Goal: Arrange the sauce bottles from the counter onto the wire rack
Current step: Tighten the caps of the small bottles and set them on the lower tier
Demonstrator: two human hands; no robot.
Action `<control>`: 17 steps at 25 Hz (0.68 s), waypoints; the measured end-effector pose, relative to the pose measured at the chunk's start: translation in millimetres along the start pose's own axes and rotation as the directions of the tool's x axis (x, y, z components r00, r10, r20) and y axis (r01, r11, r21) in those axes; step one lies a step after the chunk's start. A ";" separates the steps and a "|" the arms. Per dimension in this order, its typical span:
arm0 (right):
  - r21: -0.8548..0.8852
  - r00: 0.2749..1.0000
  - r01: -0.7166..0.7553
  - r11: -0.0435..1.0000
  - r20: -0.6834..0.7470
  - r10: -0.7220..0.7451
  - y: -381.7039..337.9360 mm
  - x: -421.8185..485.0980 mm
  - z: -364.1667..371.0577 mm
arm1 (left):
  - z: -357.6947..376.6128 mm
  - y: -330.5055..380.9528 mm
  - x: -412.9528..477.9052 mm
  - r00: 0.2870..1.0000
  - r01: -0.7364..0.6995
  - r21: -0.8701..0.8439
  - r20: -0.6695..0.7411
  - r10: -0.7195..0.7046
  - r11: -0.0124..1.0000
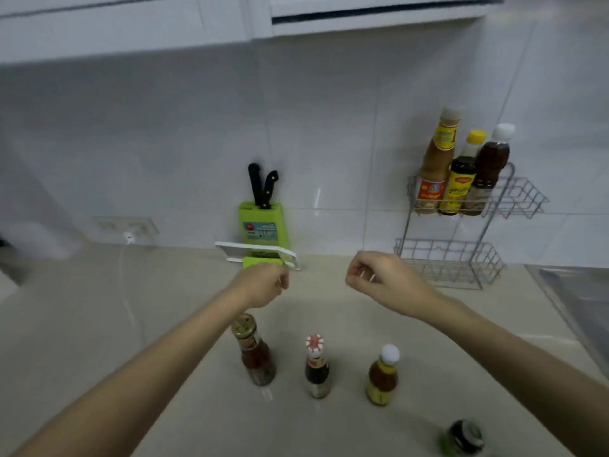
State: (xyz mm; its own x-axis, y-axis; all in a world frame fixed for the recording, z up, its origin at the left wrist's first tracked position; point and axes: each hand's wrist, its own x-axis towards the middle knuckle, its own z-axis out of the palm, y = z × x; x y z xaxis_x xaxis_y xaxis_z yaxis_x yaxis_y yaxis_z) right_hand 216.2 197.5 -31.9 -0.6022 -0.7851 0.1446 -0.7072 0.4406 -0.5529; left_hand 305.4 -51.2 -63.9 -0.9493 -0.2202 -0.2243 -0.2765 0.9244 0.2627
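A two-tier wire rack (461,258) stands against the tiled wall at the right. Its upper shelf holds three bottles: a tall tan one (435,166), a dark one with a yellow cap (461,183) and a brown one with a white cap (487,173). On the counter near me stand a gold-capped red sauce bottle (255,354), a dark bottle with a red-white cap (317,367), a white-capped yellow-label bottle (384,377) and a green-lidded jar (463,438). My left hand (263,285) and my right hand (379,275) hover above the counter with curled fingers, holding nothing.
A green knife block (262,225) with two black-handled knives stands at the wall, a white board (257,252) leaning in front of it. A wall socket with a white cable (130,239) is at the left. A steel sink (580,301) lies at the right edge.
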 end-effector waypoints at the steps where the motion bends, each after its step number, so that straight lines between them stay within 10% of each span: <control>1: -0.018 0.998 0.055 0.998 0.036 -0.055 -16.9 0.2 15.4 | 10.1 -31.4 -12.0 0.996 0.083 0.023 0.026 -0.084 0.996; 7: -0.067 0.985 0.118 0.991 0.133 -0.109 -92.4 10.6 106.0 | 71.7 -115.5 -79.2 0.966 0.212 -0.382 0.222 -0.134 0.900; 12: -0.400 0.965 0.190 0.897 0.245 -0.095 -115.3 34.6 138.0 | 115.8 -67.0 -87.1 0.985 0.082 -0.744 -0.042 -0.169 0.664; 17: -0.509 0.907 0.369 0.778 0.381 -0.181 -118.6 49.4 141.3 | 127.7 -63.8 -82.7 0.942 0.081 -0.698 -0.179 -0.283 0.712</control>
State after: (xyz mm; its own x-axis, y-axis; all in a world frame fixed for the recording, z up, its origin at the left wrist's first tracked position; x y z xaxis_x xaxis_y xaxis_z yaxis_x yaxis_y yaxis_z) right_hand 322.6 45.0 -75.1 -0.2772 -0.9574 -0.0811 -0.9606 0.2747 0.0411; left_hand 420.6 -52.1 -181.9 -0.8429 -0.5251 -0.1178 -0.3784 0.4227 0.8235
